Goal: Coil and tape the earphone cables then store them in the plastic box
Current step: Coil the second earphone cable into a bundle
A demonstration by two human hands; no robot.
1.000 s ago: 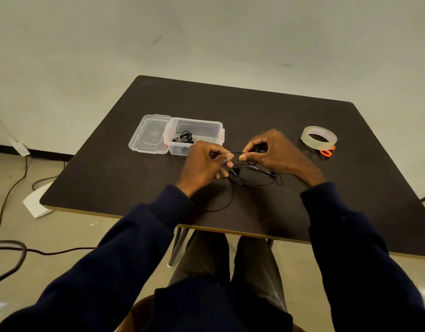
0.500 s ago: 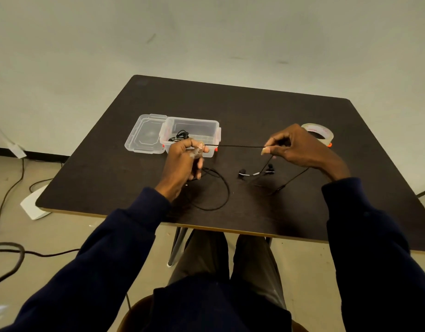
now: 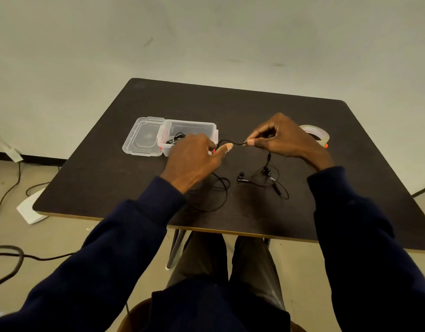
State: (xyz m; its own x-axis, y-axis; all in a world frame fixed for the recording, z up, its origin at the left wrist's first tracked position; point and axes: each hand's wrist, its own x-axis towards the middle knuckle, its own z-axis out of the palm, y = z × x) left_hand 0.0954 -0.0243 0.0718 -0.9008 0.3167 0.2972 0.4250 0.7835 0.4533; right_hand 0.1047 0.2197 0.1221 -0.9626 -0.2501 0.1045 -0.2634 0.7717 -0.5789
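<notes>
"Earphone cable (image 3: 232, 141): position?"
"Black, strung in a short slack span between the two hands, above the table (image 3: 230, 109). The rest lies on the tabletop in loose loops below the hands, with an earbud (image 3: 241, 176) between the loops."
"Proceed from the left."
"Clear lid (image 3: 143, 137), lying flat and touching the plastic box (image 3: 192, 127). The box is open. A dark bundle of wire (image 3: 174, 139) lies inside, its near part hidden by the left hand (image 3: 192, 161). There are red tabs (image 3: 161, 148) on the box's near side, mostly covered."
"State of that hand?"
"Fingers curled with the cable running into them, thumb stretched out beneath it. The point of grip itself is hidden behind the knuckles."
"And the right hand (image 3: 283, 137)?"
"Thumb and forefinger pinch the other end of the span, and the remaining fingers are bent. A strand drops from under the palm to the table."
"Any markings?"
"Tape roll (image 3: 321, 136), far right, half hidden behind the right hand. It has reddish print on its inner core, too small to read. An orange piece (image 3: 325, 146) shows just beside it; what it is cannot be told."
</notes>
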